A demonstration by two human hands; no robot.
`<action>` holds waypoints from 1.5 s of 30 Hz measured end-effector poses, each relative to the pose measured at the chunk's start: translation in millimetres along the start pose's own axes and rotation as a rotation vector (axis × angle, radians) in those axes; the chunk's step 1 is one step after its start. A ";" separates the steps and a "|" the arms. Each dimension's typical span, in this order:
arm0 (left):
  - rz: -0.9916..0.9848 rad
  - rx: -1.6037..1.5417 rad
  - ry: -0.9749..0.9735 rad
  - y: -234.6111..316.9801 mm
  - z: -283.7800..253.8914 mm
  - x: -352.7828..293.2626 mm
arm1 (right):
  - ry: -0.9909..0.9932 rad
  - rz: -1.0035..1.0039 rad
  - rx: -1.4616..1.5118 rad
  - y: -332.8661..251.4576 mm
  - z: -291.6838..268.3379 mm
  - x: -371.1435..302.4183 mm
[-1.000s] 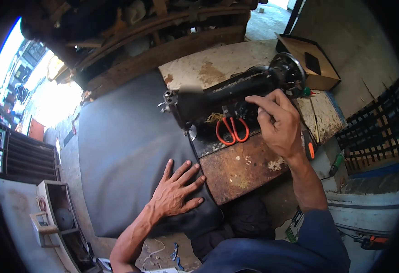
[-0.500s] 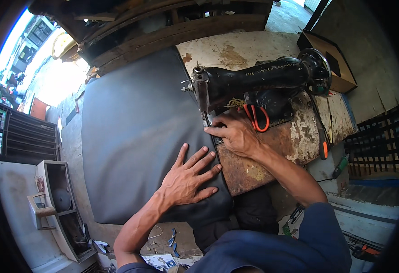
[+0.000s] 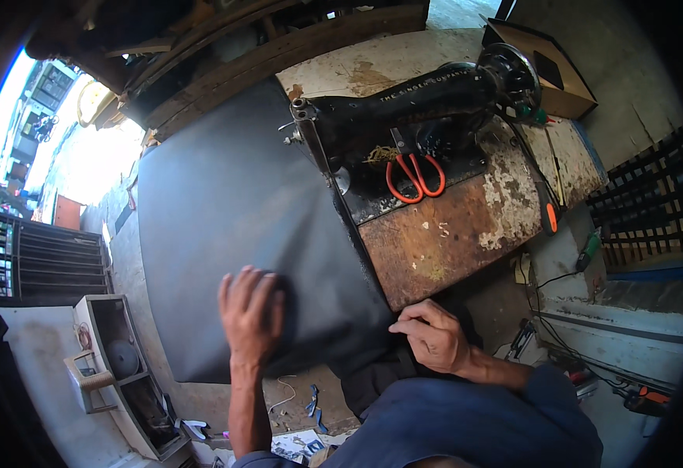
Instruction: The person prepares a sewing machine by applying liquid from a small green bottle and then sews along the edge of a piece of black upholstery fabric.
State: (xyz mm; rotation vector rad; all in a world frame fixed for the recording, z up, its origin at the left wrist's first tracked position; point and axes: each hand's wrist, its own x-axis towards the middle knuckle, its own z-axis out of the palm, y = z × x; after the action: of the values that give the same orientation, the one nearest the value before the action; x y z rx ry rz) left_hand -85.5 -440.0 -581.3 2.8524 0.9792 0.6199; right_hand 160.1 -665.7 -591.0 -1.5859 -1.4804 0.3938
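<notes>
A large sheet of smooth black leather-like material point(image 3: 201, 195) covers the left of the table, its right edge running under the needle end of a black sewing machine point(image 3: 404, 97). Over the sheet's near part is my left hand point(image 3: 252, 320), open, fingers stretched forward and slightly blurred; a shadow falls beside it. My right hand point(image 3: 435, 335) is closed at the sheet's near right corner, its thumb and forefinger pinching at the edge. Scissors with red handles point(image 3: 418, 181) rest on the machine's base, beside a tangle of yellowish thread point(image 3: 380, 154).
The worn wooden tabletop point(image 3: 427, 242) shows right of the sheet. A tool with a black and orange handle point(image 3: 550, 217) lies at its right edge. An open cardboard box point(image 3: 564, 82) stands behind the machine's handwheel. A white shelf unit point(image 3: 115, 366) stands at the left.
My right hand has moved from beside the needle to the sheet's near right corner. My left hand has shifted left from its flat spread on the sheet. The view has shifted.
</notes>
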 end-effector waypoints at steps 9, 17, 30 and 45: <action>-1.223 0.286 -0.053 -126.0 -47.6 -110.0 | -0.150 0.830 0.892 -4.3 46.2 -41.9; -1.179 0.258 -0.096 -154.8 -46.2 -107.0 | -0.096 1.029 1.074 -31.5 23.0 -26.0; -0.355 0.080 0.153 -26.4 22.1 30.8 | -0.200 0.763 0.646 22.3 52.3 -59.4; 0.295 -0.205 -0.520 77.2 39.1 70.3 | -0.778 0.620 0.142 15.7 -19.6 -3.1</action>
State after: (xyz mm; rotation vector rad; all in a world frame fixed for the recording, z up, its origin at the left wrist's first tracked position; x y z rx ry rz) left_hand 24.8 -456.4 -578.0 2.7606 0.3951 -0.0255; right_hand 183.8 -674.1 -593.5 -1.8494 -1.3987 1.5743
